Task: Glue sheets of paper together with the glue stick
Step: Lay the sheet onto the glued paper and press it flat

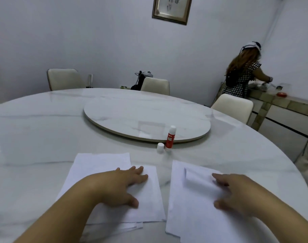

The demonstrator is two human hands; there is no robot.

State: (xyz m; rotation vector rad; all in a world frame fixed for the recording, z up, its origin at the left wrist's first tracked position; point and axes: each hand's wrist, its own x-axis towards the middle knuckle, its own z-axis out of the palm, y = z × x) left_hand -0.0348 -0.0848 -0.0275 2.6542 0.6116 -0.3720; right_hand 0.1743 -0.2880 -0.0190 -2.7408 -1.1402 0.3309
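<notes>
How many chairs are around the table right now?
3: one chair far left, one at the far middle, one far right. Others may sit outside the view.

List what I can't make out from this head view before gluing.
- Left paper stack: sheet count unclear; left hand covers it.
- Right sheets: near edge cut off by the frame; right hand covers part.
- Glue stick: brand print too small; glue tip blurred.
- Any glue on the paper: not visible.

Glue stick, cap beyond papers.
</notes>
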